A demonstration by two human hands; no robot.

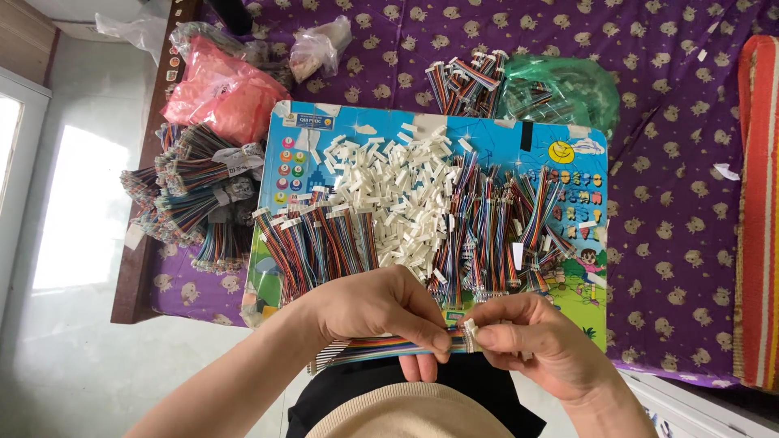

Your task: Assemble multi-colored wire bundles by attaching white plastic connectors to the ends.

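Observation:
My left hand [377, 312] grips a flat rainbow ribbon cable [369, 349] near its end, fingertips pinched on the wires. My right hand [531, 332] pinches a small white plastic connector [470, 332] right at the cable's tip. Both hands meet at the near edge of a colourful blue picture board [568, 138]. On the board lies a pile of loose white connectors [398, 191], with finished cables [312, 243] to its left and several bare ribbon cables [495, 227] to its right.
Bundles of ribbon cables [191, 195] lie left of the board, more [466, 81] behind it beside a green bag [568, 89]. A pink bag [219, 89] and a clear bag [320, 45] sit at the back left. A purple patterned cloth [682, 219] covers the surface; the floor [73, 243] is at left.

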